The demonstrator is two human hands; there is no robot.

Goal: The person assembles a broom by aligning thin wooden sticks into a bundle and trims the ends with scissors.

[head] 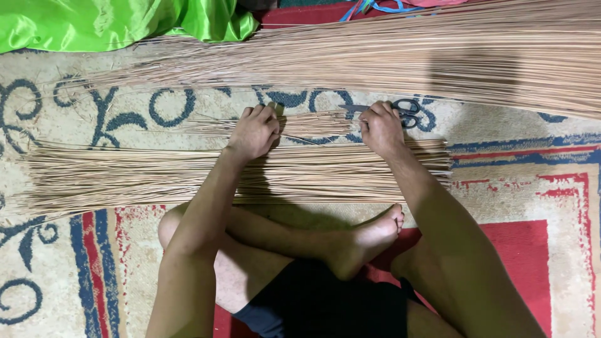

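My left hand (253,130) and my right hand (380,128) each clasp one end of a thin bunch of pale brown sticks (319,124) lying across the carpet. Nearer to me lies a wide flat layer of the same sticks (125,175), running left to right under my forearms. A far larger sheaf of sticks (400,59) stretches across the back. Black-handled scissors (404,111) lie just beyond my right hand. My crossed legs and bare foot (369,241) sit in front of the near layer.
A patterned carpet (526,188) in cream, blue and red covers the floor. Bright green shiny cloth (113,22) is bunched at the back left. Blue cords (375,7) lie at the back middle, past the large sheaf.
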